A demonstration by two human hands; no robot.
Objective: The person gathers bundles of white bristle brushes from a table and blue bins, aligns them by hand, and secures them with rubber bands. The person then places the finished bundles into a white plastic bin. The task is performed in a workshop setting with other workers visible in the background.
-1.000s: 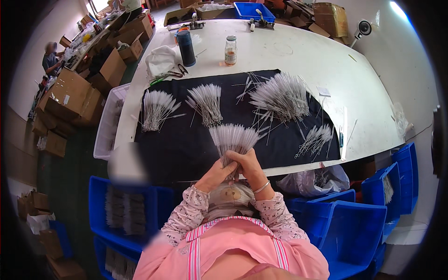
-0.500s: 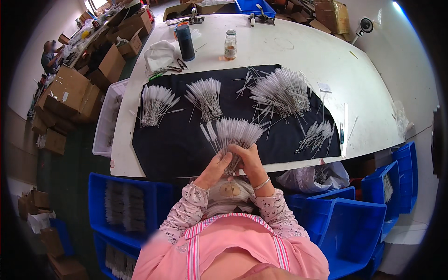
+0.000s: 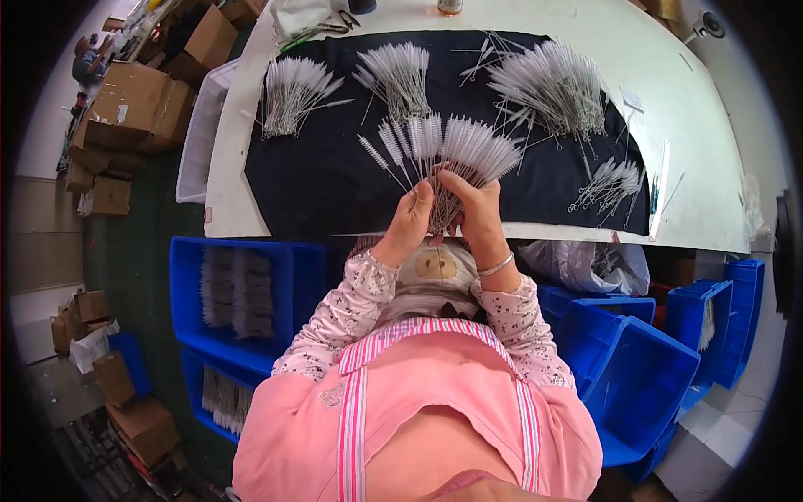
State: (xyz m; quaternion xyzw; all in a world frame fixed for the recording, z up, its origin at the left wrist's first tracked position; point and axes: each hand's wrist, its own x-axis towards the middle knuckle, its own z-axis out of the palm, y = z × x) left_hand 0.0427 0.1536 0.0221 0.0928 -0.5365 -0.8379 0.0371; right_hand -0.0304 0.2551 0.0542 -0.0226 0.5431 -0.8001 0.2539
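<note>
Your brush bundle [image 3: 473,151] has fanned wider than a second ago, which should make single brushes easier to tell apart. Your left hand [image 3: 410,219] and right hand [image 3: 480,205] curl snugly around its stems, near the dark cloth's [image 3: 326,192] near edge.

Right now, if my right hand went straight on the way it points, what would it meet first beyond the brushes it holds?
Past the held brushes, the right hand would probably meet the second brush pile from the left on the dark cloth; depth is unclear, so it might pass above.
</note>
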